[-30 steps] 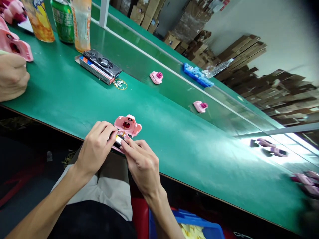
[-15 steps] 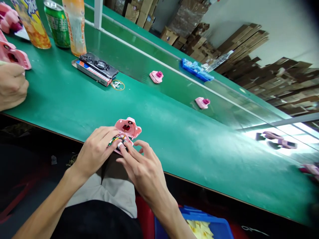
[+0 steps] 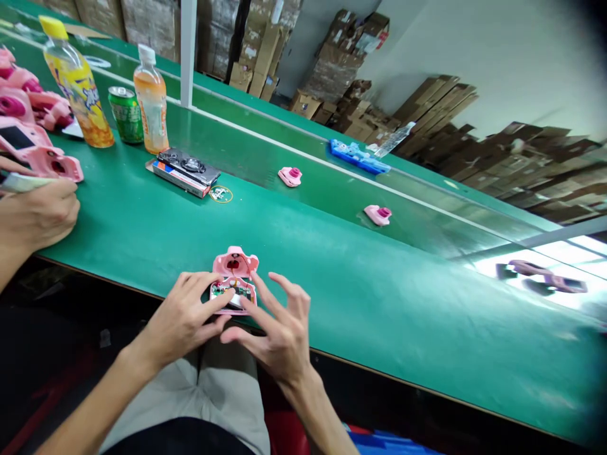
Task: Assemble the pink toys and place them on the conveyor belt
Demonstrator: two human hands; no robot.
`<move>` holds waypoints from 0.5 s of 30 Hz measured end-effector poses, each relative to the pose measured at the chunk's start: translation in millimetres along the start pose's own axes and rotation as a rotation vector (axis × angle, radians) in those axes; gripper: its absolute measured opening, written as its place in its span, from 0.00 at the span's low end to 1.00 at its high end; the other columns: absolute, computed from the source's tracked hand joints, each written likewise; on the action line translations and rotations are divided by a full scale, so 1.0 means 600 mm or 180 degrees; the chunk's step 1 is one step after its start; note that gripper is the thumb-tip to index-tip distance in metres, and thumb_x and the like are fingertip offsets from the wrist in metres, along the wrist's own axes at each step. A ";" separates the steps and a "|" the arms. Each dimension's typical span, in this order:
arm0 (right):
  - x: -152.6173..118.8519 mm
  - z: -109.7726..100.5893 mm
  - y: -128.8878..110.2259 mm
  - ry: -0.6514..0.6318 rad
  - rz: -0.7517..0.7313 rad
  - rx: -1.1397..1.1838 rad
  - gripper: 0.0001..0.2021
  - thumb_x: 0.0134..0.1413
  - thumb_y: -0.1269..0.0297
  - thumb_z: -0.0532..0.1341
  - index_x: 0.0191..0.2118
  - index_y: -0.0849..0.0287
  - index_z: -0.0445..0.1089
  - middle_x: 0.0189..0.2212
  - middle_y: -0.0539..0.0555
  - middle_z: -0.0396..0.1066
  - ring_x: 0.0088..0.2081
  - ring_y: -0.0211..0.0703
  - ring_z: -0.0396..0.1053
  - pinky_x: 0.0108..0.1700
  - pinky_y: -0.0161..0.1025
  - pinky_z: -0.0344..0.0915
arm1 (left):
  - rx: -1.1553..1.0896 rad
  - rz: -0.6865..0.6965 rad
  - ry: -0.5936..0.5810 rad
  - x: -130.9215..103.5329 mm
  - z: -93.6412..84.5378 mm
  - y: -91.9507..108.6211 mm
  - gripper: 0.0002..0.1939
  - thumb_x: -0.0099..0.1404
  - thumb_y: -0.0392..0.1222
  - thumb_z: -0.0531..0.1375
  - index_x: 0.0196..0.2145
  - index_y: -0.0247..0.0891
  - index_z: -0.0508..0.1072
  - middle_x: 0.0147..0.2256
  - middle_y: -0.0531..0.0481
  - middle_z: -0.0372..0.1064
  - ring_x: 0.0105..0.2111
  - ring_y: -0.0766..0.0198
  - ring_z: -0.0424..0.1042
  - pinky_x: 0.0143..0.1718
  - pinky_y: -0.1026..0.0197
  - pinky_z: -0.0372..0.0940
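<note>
An opened pink toy camera (image 3: 236, 309) lies at the table's near edge. Its front shell (image 3: 222, 265) is folded back, joined to the other half by thin wires. Inside the lower half are a green circuit board and a whitish block. My left hand (image 3: 183, 316) grips the left side of this camera, one finger reaching over the board. On the other side, my right hand (image 3: 279, 322) has its fingers spread, with fingertips at the right edge of the shell and thumb stretched out free.
A co-worker's hand (image 3: 42, 212) is at the left, near pink camera shells (image 3: 47, 158). Two drink bottles, a green can (image 3: 126, 117) and a box with a black device (image 3: 187, 167) stand behind. Pink camera parts (image 3: 290, 177) and a blue tray (image 3: 358, 158) lie on the recessed strip.
The view has tilted up and shifted. My right hand has spread its fingers and drawn back from the board, leaving the inside of the toy camera more exposed. My left hand stays on it.
</note>
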State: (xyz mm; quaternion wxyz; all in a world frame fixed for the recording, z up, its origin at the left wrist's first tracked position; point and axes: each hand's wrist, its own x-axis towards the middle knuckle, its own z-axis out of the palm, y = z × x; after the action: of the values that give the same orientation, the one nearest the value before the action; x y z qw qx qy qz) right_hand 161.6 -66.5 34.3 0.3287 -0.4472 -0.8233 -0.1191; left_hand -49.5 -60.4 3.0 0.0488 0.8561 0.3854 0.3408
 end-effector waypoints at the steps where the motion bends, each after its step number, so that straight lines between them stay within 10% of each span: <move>1: 0.029 0.000 0.011 0.0095 0.0158 0.0034 0.14 0.61 0.50 0.63 0.33 0.53 0.79 0.49 0.56 0.79 0.52 0.62 0.72 0.51 0.61 0.68 | 0.0099 -0.0043 0.0063 0.002 0.003 0.005 0.14 0.69 0.37 0.60 0.52 0.39 0.74 0.53 0.37 0.71 0.51 0.48 0.71 0.48 0.45 0.68; 3: 0.106 0.007 0.031 -0.0260 0.0786 0.0122 0.22 0.64 0.47 0.59 0.25 0.56 0.76 0.36 0.58 0.81 0.43 0.54 0.75 0.49 0.55 0.69 | 0.0285 -0.0171 0.0147 0.004 0.007 0.013 0.14 0.68 0.36 0.60 0.52 0.40 0.74 0.52 0.37 0.72 0.50 0.46 0.71 0.46 0.45 0.66; 6: 0.229 0.030 0.048 -0.2610 0.1825 0.0619 0.34 0.63 0.37 0.54 0.22 0.62 0.75 0.22 0.57 0.74 0.29 0.42 0.72 0.39 0.41 0.70 | 0.0477 -0.0173 0.0157 0.005 0.010 0.018 0.14 0.69 0.37 0.59 0.52 0.42 0.75 0.51 0.37 0.72 0.50 0.47 0.72 0.45 0.45 0.65; 10: 0.315 0.053 0.039 -0.3244 0.2219 0.0892 0.30 0.56 0.37 0.62 0.25 0.65 0.76 0.20 0.53 0.70 0.21 0.36 0.67 0.28 0.37 0.66 | 0.0487 0.0026 0.0168 0.007 0.007 0.011 0.14 0.71 0.40 0.58 0.52 0.43 0.75 0.50 0.39 0.72 0.49 0.48 0.73 0.45 0.45 0.68; 15: 0.296 0.019 0.036 -0.3790 0.1766 0.0934 0.15 0.49 0.56 0.73 0.22 0.62 0.76 0.17 0.49 0.68 0.20 0.36 0.64 0.25 0.36 0.64 | -0.0093 -0.0020 0.0515 -0.001 0.006 0.002 0.25 0.69 0.45 0.59 0.63 0.54 0.65 0.51 0.46 0.73 0.48 0.43 0.75 0.47 0.38 0.74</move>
State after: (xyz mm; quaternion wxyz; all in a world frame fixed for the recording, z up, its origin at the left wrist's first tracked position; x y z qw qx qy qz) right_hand 106.0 68.4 138.9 -0.1055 -0.5823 -0.7263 0.3497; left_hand -47.0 -61.3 0.6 0.0311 0.8238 0.3858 0.4142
